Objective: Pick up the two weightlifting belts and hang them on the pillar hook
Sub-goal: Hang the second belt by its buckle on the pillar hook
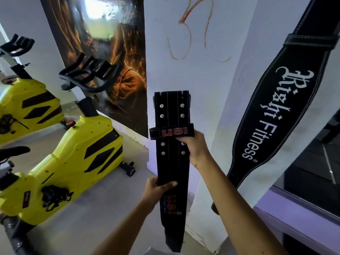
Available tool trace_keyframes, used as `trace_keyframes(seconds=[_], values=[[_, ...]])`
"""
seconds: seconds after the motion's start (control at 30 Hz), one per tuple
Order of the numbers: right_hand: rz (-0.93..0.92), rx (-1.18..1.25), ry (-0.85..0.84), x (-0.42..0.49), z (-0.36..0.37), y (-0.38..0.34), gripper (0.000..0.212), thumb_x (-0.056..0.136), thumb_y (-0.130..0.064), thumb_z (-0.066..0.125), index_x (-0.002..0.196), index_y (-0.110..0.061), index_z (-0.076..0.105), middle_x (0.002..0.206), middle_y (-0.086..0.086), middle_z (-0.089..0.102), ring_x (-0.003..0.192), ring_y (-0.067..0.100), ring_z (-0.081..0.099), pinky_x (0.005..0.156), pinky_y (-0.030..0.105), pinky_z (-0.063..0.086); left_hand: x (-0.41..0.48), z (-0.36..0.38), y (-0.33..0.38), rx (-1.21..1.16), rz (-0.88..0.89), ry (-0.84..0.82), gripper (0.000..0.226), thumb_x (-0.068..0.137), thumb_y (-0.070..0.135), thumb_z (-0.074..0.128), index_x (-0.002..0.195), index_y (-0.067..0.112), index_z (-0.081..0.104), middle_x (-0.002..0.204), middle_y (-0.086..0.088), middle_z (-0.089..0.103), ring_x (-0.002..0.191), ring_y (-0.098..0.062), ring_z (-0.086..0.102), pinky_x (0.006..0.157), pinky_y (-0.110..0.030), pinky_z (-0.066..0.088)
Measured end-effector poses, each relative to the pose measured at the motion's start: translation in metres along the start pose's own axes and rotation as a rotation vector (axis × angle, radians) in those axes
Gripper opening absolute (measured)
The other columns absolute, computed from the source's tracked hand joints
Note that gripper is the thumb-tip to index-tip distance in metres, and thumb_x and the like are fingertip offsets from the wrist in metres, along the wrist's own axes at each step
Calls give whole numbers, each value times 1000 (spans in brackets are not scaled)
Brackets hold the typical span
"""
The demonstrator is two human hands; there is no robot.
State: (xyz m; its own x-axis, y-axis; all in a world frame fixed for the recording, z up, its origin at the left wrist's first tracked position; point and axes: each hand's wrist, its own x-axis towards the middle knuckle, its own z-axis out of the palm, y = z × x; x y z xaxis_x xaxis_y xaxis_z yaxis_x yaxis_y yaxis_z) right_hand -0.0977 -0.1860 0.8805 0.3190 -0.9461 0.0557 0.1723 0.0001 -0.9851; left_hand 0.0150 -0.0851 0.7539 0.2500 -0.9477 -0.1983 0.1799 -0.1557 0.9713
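Two hands clamp the USI belt (172,144) against the pillar (206,85); left grip (158,188) low, right grip (193,144) pinching mid-strap; no hook visible, so released it may drop.

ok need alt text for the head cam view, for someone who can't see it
Two bare hands hold a black USI weightlifting belt upright against a white pillar: the right hand grips near its loop, the left hand lower down. A second black belt, lettered Rishi Fitness, hangs on the pillar's right, and yellow exercise bikes stand left.
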Motion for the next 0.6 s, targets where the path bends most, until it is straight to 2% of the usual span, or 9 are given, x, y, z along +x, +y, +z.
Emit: trace_keyframes(seconds=[0.23, 0.27, 0.33, 0.4, 0.5, 0.57, 0.6], values=[[-43, -89, -3, -17, -7, 4, 18, 80, -2, 74, 93, -14, 74, 86, 1, 74, 81, 16, 68, 75, 32, 52, 2, 1, 56, -17, 136, 31, 18, 74, 2, 81, 91, 6, 76, 91, -13, 79, 81, -26, 76, 67, -26, 60], [-52, -93, 1, -19, -8, 5, 19, 80, -1, 73, 94, -14, 73, 87, 1, 75, 81, 16, 69, 75, 31, 53, 1, 2, 65, -13, 162, 35, 20, 74, 3, 81, 93, 5, 75, 92, -13, 79, 83, -27, 76, 69, -26, 60], [-59, -113, -8, -23, -11, 4, 19, 81, -2, 73, 91, -18, 71, 84, -1, 73, 76, 14, 67, 64, 28, 52, -2, 2, 77, -58, 220, 38, 31, 76, 3, 79, 106, 3, 70, 102, -14, 76, 92, -29, 75, 76, -34, 61], [-55, -137, -26, -28, -14, 6, 20, 82, -4, 73, 91, -21, 69, 82, -1, 72, 73, 16, 65, 58, 29, 51, -5, 2, 86, -78, 262, 26, 36, 80, 1, 75, 113, 4, 65, 104, -9, 75, 93, -24, 74, 77, -35, 61], [-41, -115, -50, -35, -17, 12, 29, 80, -2, 75, 103, -18, 69, 94, 4, 74, 87, 22, 68, 71, 33, 54, -9, 0, 99, 17, 290, -13, 24, 81, -3, 72, 102, 9, 70, 90, 0, 78, 85, -15, 75, 73, -26, 61], [-43, -88, -108, -38, -20, 17, 46, 74, 2, 76, 116, -17, 65, 104, 4, 74, 99, 24, 69, 83, 34, 55, -12, -2, 105, 98, 307, -36, 27, 82, -5, 71, 105, 9, 68, 91, 0, 76, 84, -14, 74, 72, -20, 59], [-39, -83, -161, -40, -22, 18, 55, 70, 4, 75, 120, -18, 62, 104, 3, 73, 99, 23, 68, 85, 33, 55, -14, -2, 107, 134, 311, -31, 33, 82, -7, 70, 110, 10, 64, 93, 1, 74, 84, -10, 72, 69, -16, 57]])
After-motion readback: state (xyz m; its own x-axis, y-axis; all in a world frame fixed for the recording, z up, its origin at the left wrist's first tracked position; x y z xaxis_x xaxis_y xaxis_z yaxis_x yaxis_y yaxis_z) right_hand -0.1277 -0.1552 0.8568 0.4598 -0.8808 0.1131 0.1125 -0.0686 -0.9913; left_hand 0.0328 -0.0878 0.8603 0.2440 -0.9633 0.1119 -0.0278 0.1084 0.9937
